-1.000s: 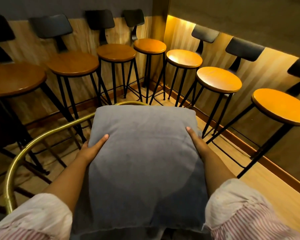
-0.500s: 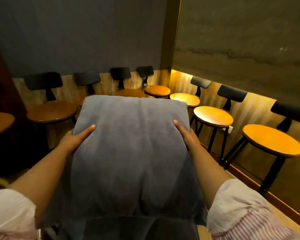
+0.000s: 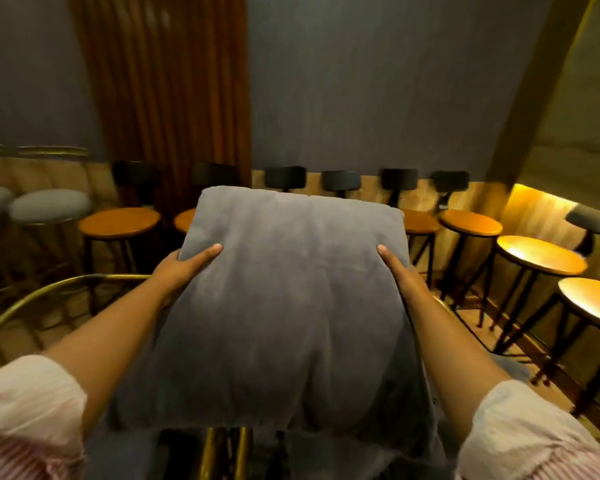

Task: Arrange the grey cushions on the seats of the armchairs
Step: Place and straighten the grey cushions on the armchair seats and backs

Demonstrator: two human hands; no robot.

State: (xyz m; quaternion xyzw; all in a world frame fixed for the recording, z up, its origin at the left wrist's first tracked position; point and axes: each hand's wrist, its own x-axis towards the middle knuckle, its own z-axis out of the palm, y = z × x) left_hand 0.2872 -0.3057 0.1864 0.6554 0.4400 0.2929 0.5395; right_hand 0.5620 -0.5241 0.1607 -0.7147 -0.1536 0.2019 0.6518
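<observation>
You hold the grey cushion at frame centre, left hand and right hand with fingers closed on its side edges. Keep it level, lower it inside the brass armchair rail at lower left, and press it flat on the seat.

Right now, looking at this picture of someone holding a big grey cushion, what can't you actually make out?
- Head view: the armchair seat is hidden under the grey cushion; only a brass rail shows.
- The fingers of the left hand and right hand are tucked behind the cushion's sides.
- The middle wooden stools are blocked by the cushion.
- The padded stools at far left are blurred and cut by the edge.
</observation>
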